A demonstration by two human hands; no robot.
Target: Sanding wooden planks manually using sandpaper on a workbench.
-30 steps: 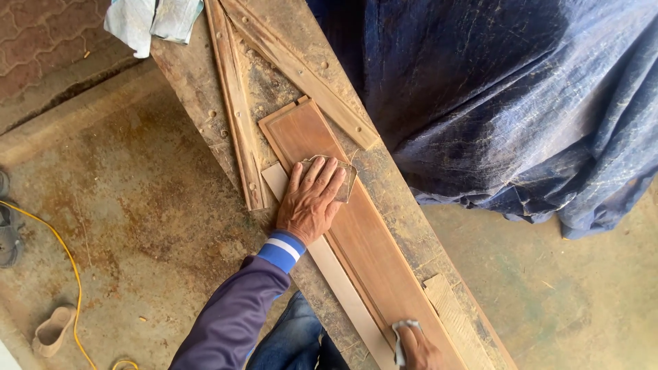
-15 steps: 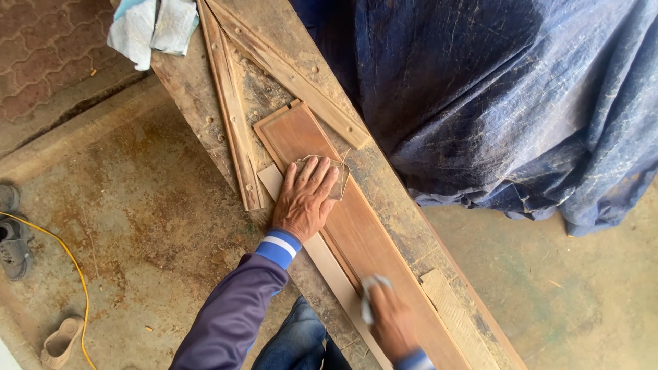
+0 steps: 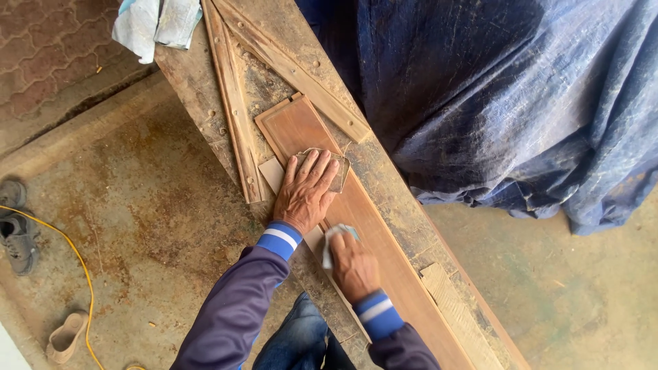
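Fingers of the left hand [image 3: 306, 193] press a worn sandpaper sheet [image 3: 338, 173] flat on the long reddish-brown wooden panel [image 3: 370, 236] lying along the dusty wooden bench [image 3: 199, 103]. Just behind, the right hand [image 3: 354, 266] clutches a pale cloth [image 3: 332, 241] against the panel's near edge.

my left hand [image 3: 303, 193] covers most of the sandpaper [image 3: 339, 173]. my right hand [image 3: 353, 266] hides part of the cloth [image 3: 331, 241]. the wood panel [image 3: 370, 226] runs off the bottom edge. i can't see under the blue tarp [image 3: 507, 103].
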